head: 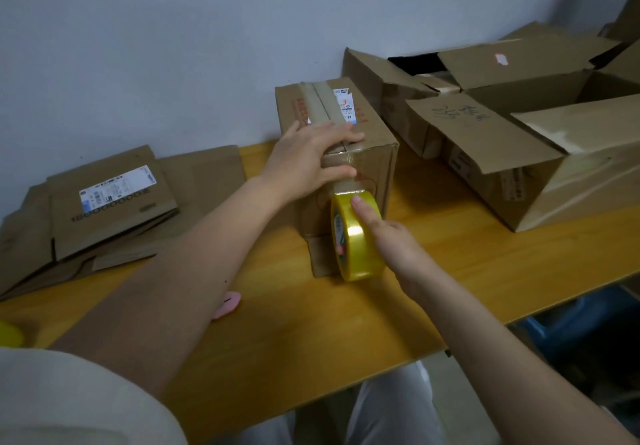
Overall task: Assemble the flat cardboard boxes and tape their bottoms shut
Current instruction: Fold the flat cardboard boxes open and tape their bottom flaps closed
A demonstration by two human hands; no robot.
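A small brown cardboard box (pixel 375 129) stands on the wooden table (pixel 450 257) near the wall, its taped flaps facing up. My left hand (pixel 311 157) lies flat over the near top edge, thumb pressing a strip of clear tape against the front face. My right hand (pixel 388 237) grips a yellow tape roll (pixel 356 240) held against the lower front of the box, index finger on the roll's rim. The tape runs from the roll up to the top seam. A stack of flat cardboard boxes (pixel 104 209) with a white label lies at the left.
Several assembled open boxes (pixel 519 126) crowd the right back of the table against the wall. A pink object (pixel 227 304) peeks out under my left forearm. A yellow thing (pixel 8 335) sits at the left edge. The table's front edge runs diagonally; blue items (pixel 571 323) lie below.
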